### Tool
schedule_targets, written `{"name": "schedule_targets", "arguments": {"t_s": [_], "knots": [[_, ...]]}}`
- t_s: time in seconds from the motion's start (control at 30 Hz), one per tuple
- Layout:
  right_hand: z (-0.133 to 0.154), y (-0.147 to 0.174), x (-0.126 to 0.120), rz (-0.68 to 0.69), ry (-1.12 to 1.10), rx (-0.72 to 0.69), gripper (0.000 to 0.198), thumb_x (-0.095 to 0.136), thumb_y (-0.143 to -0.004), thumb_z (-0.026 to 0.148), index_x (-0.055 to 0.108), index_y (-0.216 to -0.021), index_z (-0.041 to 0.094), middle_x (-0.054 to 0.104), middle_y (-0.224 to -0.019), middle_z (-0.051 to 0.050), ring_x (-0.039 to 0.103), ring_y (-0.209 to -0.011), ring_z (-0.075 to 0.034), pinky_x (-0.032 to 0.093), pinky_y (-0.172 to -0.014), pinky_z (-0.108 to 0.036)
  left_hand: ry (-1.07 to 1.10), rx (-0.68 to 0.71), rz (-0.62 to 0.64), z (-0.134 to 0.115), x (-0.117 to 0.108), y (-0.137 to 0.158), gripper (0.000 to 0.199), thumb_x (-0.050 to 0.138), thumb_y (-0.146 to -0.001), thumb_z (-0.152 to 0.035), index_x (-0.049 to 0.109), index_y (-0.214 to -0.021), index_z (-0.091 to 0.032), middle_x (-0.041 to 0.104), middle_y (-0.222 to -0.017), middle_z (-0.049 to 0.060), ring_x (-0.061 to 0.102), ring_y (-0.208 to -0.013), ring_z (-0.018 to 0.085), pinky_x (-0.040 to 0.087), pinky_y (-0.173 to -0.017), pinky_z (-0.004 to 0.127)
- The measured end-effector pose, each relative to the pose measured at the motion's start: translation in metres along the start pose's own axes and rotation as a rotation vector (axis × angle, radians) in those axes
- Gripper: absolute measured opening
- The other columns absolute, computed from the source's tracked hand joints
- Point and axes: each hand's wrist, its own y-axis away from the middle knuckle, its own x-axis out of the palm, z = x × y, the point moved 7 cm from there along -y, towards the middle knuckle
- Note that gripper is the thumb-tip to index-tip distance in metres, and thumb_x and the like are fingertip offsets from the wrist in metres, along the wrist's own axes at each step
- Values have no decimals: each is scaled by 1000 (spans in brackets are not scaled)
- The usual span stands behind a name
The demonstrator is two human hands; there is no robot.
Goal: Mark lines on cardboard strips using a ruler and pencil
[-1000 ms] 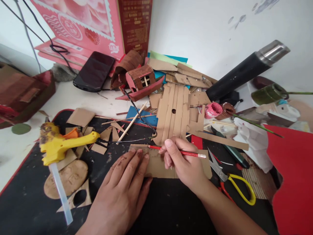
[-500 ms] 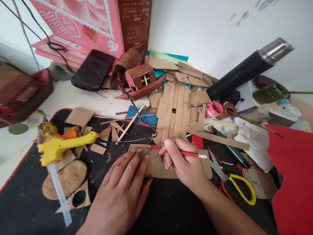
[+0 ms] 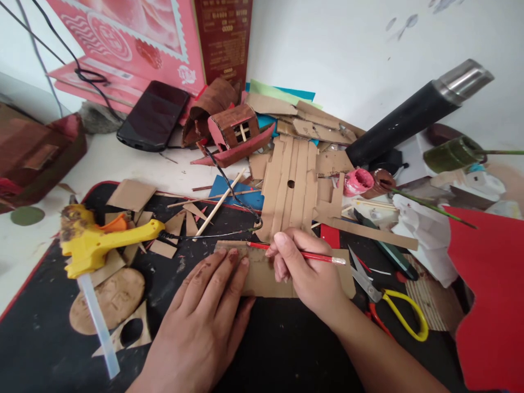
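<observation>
My left hand [image 3: 204, 305] lies flat with its fingers stretched over a piece of brown cardboard [image 3: 262, 281]. Under its fingertips, along the cardboard's far edge, runs a darker straight strip [image 3: 227, 245], possibly a see-through ruler; most of it is covered. Pinched in my right hand [image 3: 305, 267] is a red pencil [image 3: 315, 256], held almost level. Its tip points left and rests at or just above the strip, close to my left fingertips; contact cannot be made out. The eraser end sticks out to the right.
Left of my hands is a yellow glue gun [image 3: 110, 234] with a clear glue stick. Scissors [image 3: 380, 297] lie at right, beside a green cutter [image 3: 388, 251]. Behind are a slatted cardboard piece [image 3: 286, 191], a small model boat [image 3: 237, 136], a phone [image 3: 153, 115] and paint pots [image 3: 358, 182].
The pencil tip has shifted very slightly left. Both hands otherwise keep their places, and the view has moved a tiny bit.
</observation>
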Motion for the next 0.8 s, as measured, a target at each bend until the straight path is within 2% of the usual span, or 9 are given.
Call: {"name": "schedule_targets", "arguments": {"t_s": [0.8], "knots": [[0,1,1,10,-9,-55,43,62,-118,48,75,-87,22,62,-55,6,60,-49,-10,46,-51,-24,-46,15,-11,-1,-1,-2,44,52,-116,-30,59,-154,-9,70,-153,17,63,-143,36,50,-121,50]]}}
